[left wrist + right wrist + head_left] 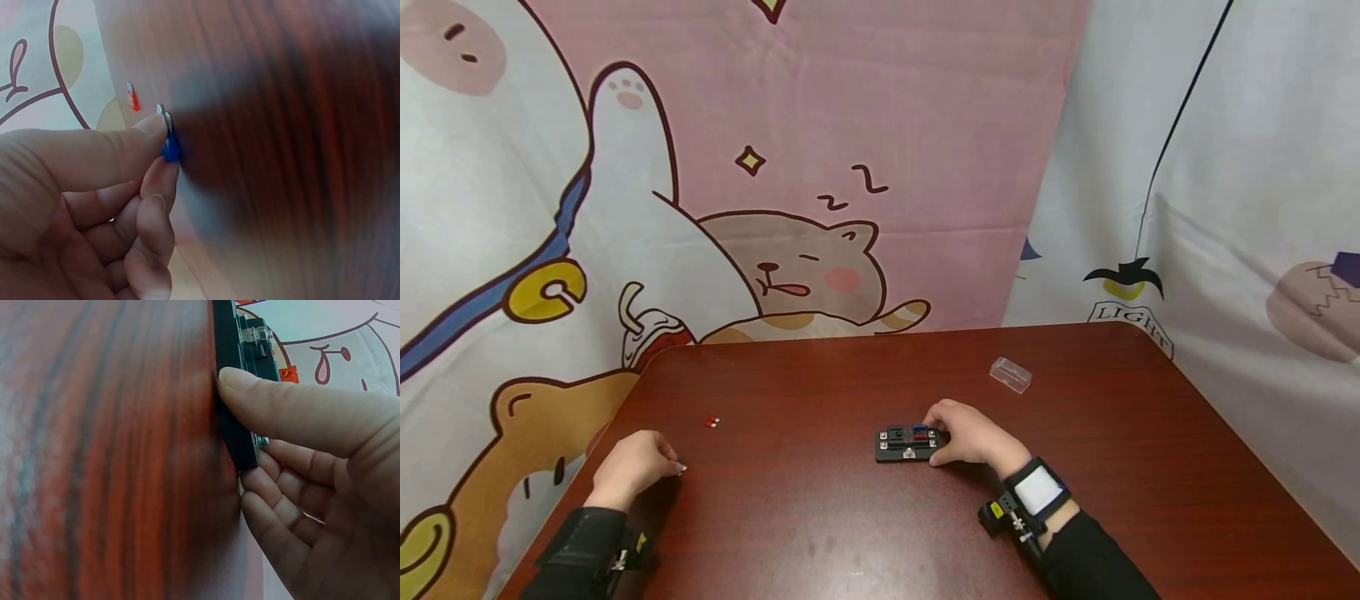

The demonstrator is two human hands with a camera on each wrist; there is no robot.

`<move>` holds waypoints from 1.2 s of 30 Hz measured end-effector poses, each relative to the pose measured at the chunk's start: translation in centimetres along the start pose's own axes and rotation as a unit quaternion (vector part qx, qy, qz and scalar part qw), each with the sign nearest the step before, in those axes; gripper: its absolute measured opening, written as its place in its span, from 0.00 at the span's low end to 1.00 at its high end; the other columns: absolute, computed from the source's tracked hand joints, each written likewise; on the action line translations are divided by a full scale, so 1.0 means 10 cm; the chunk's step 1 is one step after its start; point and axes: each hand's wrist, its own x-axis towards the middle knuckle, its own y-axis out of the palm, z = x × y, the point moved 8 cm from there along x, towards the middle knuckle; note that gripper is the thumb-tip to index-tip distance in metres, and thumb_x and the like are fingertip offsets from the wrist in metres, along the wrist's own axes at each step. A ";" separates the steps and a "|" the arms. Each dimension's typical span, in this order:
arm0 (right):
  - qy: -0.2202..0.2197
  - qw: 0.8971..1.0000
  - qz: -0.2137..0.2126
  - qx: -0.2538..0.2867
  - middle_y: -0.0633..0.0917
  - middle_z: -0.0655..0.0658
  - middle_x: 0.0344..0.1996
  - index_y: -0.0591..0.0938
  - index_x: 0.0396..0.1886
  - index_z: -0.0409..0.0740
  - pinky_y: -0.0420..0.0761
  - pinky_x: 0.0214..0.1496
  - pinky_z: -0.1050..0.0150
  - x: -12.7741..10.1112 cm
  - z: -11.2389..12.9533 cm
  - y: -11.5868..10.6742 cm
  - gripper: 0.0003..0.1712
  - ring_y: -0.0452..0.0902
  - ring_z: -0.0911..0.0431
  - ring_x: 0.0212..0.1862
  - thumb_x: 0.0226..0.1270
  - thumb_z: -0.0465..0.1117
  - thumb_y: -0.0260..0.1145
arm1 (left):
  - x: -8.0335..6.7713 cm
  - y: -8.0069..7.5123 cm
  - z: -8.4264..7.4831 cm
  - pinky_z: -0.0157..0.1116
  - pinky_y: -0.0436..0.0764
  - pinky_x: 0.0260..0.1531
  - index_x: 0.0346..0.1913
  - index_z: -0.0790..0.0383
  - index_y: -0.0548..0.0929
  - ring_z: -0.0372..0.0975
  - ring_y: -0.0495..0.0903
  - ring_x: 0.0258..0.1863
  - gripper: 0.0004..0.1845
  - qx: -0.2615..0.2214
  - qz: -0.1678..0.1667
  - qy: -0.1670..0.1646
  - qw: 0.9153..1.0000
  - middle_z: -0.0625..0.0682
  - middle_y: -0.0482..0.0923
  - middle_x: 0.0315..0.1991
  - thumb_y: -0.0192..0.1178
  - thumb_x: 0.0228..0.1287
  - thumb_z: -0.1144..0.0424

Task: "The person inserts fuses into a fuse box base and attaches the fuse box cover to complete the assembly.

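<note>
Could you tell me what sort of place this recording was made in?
Probably a staged recording corner, not a workshop: a bare reddish wooden table, cartoon-printed cloth backdrops hung behind it, and only a fuse block and a clear plastic cover laid out.

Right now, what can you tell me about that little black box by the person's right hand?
The black box is a small, flat, rectangular block that looks like plastic, lying flat on the dark reddish wooden table. Its top shows small slots, with a blue piece and a red piece seated in them, and pale metal screws along the edge. The right hand holds its right end: in the right wrist view the thumb presses against one long side while the fingers curl round its end.
</note>
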 end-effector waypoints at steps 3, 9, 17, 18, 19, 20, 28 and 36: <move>0.002 1.000 0.001 0.000 0.78 0.51 0.37 0.81 0.40 0.47 0.76 0.48 0.53 0.00 0.00 0.00 0.24 0.73 0.54 0.41 0.44 0.39 0.84 | 0.00 0.01 0.00 0.41 0.69 0.24 0.27 0.60 0.82 0.45 0.72 0.28 0.08 0.002 0.003 -0.007 1.000 0.51 0.77 0.26 0.72 0.53 0.62; 0.005 1.000 0.000 -0.004 0.77 0.52 0.37 0.81 0.39 0.48 0.76 0.47 0.53 0.00 0.00 0.00 0.24 0.73 0.55 0.40 0.43 0.40 0.84 | 0.01 0.02 -0.02 0.41 0.70 0.23 0.28 0.61 0.82 0.45 0.73 0.28 0.07 0.007 0.006 -0.004 1.000 0.51 0.77 0.26 0.72 0.53 0.63; 0.002 1.000 0.001 -0.004 0.77 0.52 0.37 0.81 0.39 0.48 0.76 0.47 0.53 0.01 -0.01 0.00 0.24 0.73 0.55 0.40 0.43 0.40 0.84 | 0.02 0.02 -0.02 0.40 0.69 0.23 0.27 0.60 0.82 0.45 0.72 0.27 0.07 0.005 0.009 0.001 1.000 0.51 0.76 0.25 0.70 0.52 0.64; 0.001 1.000 0.002 -0.003 0.77 0.52 0.37 0.81 0.39 0.48 0.76 0.47 0.53 0.01 -0.01 0.01 0.24 0.73 0.55 0.41 0.43 0.40 0.84 | 0.02 0.01 -0.02 0.40 0.69 0.23 0.27 0.60 0.82 0.45 0.72 0.27 0.07 0.004 0.008 0.002 1.000 0.51 0.76 0.25 0.70 0.52 0.64; 0.000 1.000 0.003 -0.002 0.78 0.51 0.37 0.81 0.39 0.48 0.76 0.47 0.52 0.01 -0.01 0.01 0.24 0.73 0.54 0.41 0.44 0.40 0.84 | 0.02 0.00 -0.02 0.40 0.69 0.23 0.27 0.60 0.82 0.45 0.72 0.26 0.07 0.002 0.007 0.005 1.000 0.51 0.76 0.25 0.70 0.52 0.64; 0.000 1.000 0.004 -0.001 0.78 0.51 0.38 0.81 0.40 0.48 0.76 0.48 0.52 0.01 -0.01 0.01 0.24 0.73 0.54 0.41 0.44 0.40 0.84 | 0.02 0.00 -0.03 0.41 0.69 0.23 0.26 0.60 0.81 0.45 0.72 0.26 0.07 -0.002 0.006 0.008 1.000 0.51 0.76 0.25 0.71 0.52 0.64; -0.002 1.000 0.008 -0.001 0.78 0.51 0.38 0.81 0.41 0.47 0.76 0.48 0.52 0.01 -0.01 0.02 0.24 0.74 0.54 0.42 0.44 0.39 0.84 | -0.01 -0.05 -0.23 0.40 0.69 0.25 0.25 0.60 0.82 0.44 0.72 0.26 0.08 -0.030 -0.019 0.047 0.998 0.49 0.77 0.23 0.71 0.54 0.64; 0.002 1.000 0.006 0.000 0.78 0.52 0.39 0.81 0.41 0.47 0.76 0.49 0.52 0.03 -0.02 0.02 0.24 0.74 0.54 0.43 0.44 0.39 0.84 | -0.07 -0.08 -0.72 0.40 0.69 0.23 0.26 0.59 0.82 0.42 0.72 0.23 0.07 -0.039 -0.053 0.107 0.992 0.47 0.77 0.22 0.71 0.55 0.66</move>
